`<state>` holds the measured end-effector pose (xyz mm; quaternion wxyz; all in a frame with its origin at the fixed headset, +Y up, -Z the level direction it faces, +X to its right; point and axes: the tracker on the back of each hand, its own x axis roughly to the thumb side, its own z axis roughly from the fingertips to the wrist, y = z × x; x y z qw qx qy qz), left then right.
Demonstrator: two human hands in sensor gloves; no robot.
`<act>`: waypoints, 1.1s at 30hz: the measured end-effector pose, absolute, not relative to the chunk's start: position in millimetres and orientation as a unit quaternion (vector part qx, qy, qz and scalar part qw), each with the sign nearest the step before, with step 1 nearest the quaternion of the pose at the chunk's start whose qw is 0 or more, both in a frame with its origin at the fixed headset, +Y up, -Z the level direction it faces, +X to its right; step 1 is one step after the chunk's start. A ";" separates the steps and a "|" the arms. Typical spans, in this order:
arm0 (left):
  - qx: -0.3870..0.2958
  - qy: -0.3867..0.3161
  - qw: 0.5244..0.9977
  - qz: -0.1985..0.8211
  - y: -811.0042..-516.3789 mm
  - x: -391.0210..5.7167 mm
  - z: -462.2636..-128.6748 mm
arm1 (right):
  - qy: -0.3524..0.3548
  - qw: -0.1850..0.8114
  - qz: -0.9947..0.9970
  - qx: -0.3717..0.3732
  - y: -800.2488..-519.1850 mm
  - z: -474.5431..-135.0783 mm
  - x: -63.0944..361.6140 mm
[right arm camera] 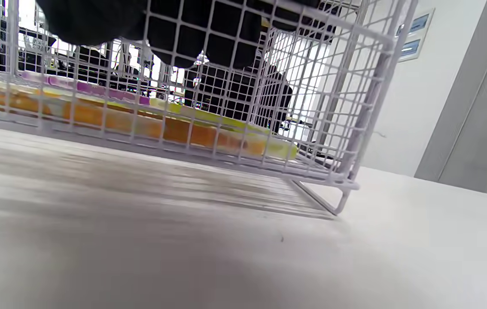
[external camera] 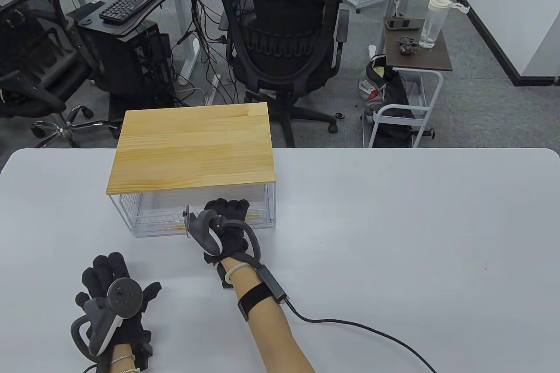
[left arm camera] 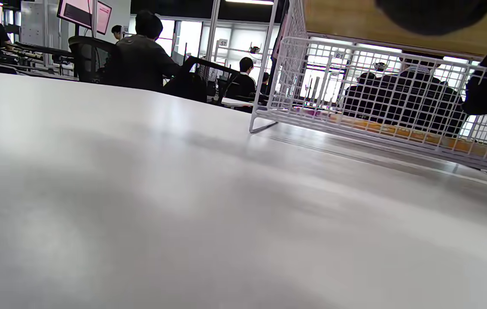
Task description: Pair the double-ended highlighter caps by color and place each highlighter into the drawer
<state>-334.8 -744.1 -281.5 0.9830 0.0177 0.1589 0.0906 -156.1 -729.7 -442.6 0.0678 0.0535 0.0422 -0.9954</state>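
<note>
Your right hand (external camera: pixel 225 220) presses open fingers against the wire drawer (external camera: pixel 153 215); push unevenly and it may jam, trapping fingertips. Your left hand (external camera: pixel 114 298) rests open on the table (external camera: pixel 393 237).

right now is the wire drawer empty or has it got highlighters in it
Not empty. Through the drawer mesh, orange, purple and yellow-green highlighters lie on its floor.

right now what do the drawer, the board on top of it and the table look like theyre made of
Drawer: looks like white coated metal wire, a thin grid mesh you can see through. Board on top: pale wood, with visible grain and joined strips, matt finish. Table: smooth white top with a soft sheen; laminate or plastic, the look leaves it open. The right hand rests at the drawer front.
</note>
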 end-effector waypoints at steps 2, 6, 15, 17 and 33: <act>0.017 0.153 0.985 0.081 -743.6 -330.5 -281.8 | 0.039 0.065 -0.996 0.050 -730.5 -442.5 -153.9; 0.020 0.142 0.987 0.071 -741.8 -322.8 -282.2 | 0.050 0.078 -0.995 0.032 -730.7 -438.5 -152.3; 0.035 0.108 0.992 0.047 -732.0 -304.9 -285.1 | 0.180 0.005 -0.978 -0.104 -698.0 -375.1 -122.4; 0.039 0.098 0.994 0.040 -729.8 -298.4 -286.1 | 0.204 0.000 -0.971 -0.122 -690.4 -360.6 -109.0; 0.067 -0.037 0.995 -0.069 -720.5 -225.0 -292.5 | 0.142 0.007 -0.983 -0.115 -725.0 -314.6 53.2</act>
